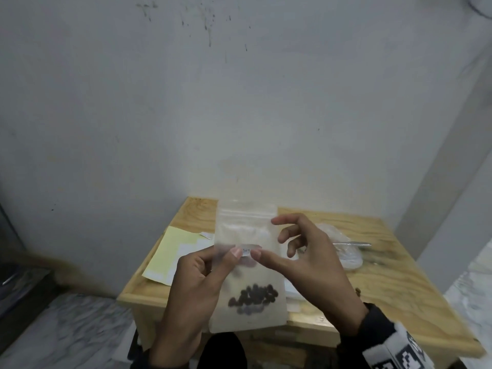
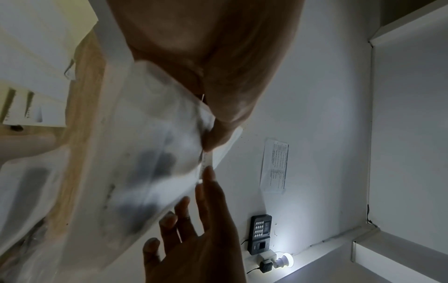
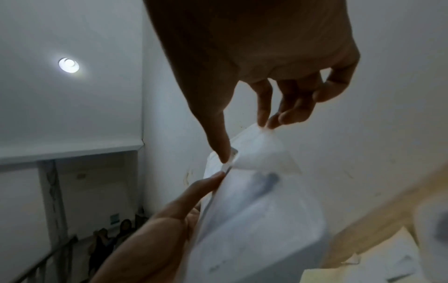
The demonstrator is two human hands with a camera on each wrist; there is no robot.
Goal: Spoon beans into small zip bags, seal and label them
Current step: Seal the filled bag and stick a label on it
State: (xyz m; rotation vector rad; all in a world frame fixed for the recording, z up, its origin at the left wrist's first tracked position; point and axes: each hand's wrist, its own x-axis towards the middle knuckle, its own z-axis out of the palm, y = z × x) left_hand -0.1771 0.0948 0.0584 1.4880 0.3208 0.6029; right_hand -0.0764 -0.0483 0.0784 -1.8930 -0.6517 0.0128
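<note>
Zip bag (image 1: 247,265) held upright above wooden table (image 1: 386,265), beans (image 1: 253,295) settled at btm. L hand (image 1: 197,283) pinching bag w/ thumb on front, beside small white label (image 1: 246,252). R hand (image 1: 306,262) thumb tip pressing label's other end, fingers loosely spread. Label sheet (image 1: 166,253) lying on table behind

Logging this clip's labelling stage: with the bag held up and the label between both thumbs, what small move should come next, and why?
Probably smooth the small white paper label flat against the clear plastic zip bag. The left hand pinches the bag at the label's left end, the right hand's thumb touches its right end, and the dark beans already sit at the bottom.
</note>
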